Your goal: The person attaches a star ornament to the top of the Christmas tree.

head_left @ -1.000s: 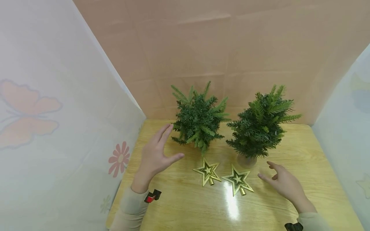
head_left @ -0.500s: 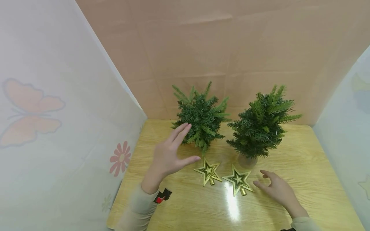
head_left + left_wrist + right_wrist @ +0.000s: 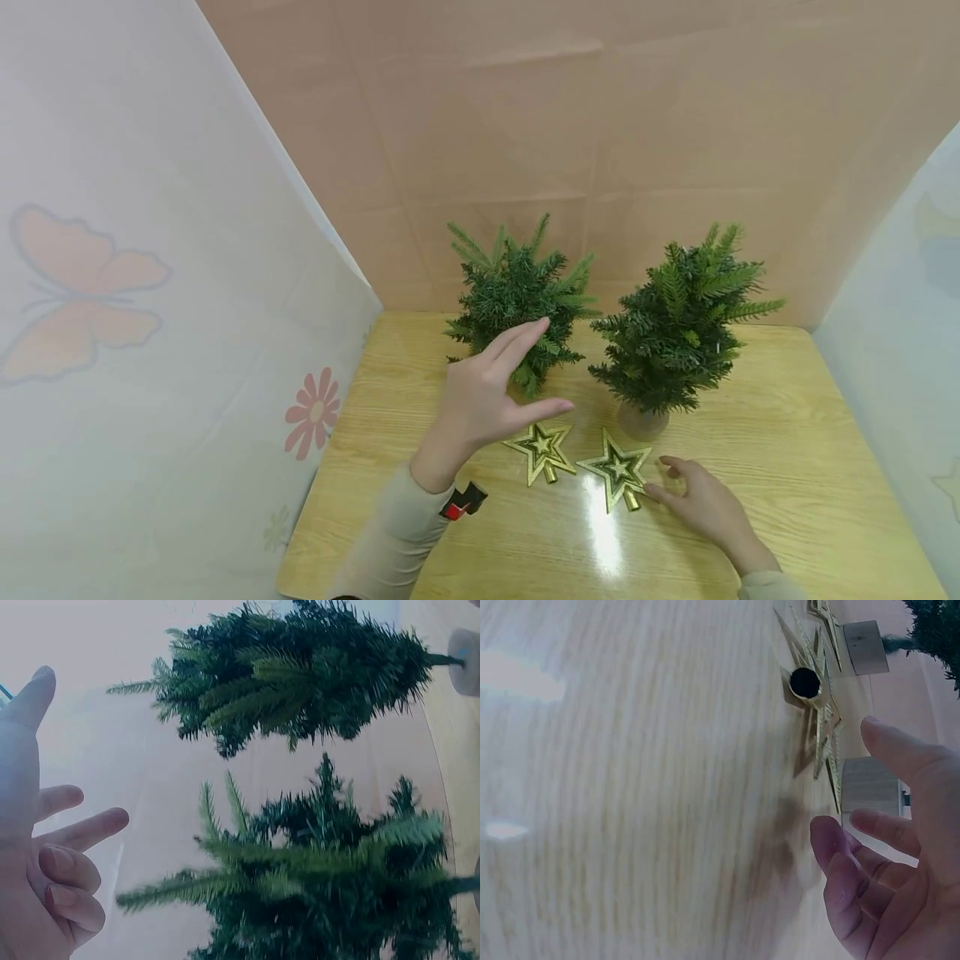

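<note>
Two small artificial Christmas trees stand at the back of the table: a left tree (image 3: 517,283) and a right tree (image 3: 675,325) on a round wooden base (image 3: 642,421). In front of them lie two gold star tree toppers, a left star (image 3: 546,448) and a right star (image 3: 617,468). My left hand (image 3: 476,400) is held over the table before the left tree, thumb and forefinger spread with nothing between them. It partly hides that tree and the left star's tip. Beside the right star is my right hand (image 3: 705,504), its thumb tip at the star's edge, fingers loosely bent.
The wooden table (image 3: 810,467) ends at a tan cloth backdrop (image 3: 480,150). Pale printed cloth walls flank both sides, the left wall (image 3: 187,292) bearing a butterfly and flowers. A bright light reflection lies on the tabletop near the front.
My left hand has moved right, across the front of the left tree. My right hand has come left and toward the front, closer to the right star. The trees and stars have stayed put.
</note>
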Action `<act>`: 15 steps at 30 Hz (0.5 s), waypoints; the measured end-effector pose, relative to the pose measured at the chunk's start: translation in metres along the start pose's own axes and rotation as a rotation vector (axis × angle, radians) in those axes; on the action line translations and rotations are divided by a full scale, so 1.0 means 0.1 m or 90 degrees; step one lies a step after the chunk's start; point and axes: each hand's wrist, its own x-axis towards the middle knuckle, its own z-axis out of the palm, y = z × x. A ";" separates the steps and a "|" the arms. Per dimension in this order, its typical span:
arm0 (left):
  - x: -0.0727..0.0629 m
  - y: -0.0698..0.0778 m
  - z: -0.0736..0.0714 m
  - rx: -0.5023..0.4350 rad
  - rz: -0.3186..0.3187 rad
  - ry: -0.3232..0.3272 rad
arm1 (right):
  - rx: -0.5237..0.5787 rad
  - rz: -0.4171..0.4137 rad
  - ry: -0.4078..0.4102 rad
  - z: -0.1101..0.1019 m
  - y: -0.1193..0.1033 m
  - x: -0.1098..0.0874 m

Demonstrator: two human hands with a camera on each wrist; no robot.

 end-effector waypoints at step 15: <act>0.23 0.13 0.27 0.020 -0.006 -0.003 | 0.001 -0.002 0.013 0.19 0.01 0.01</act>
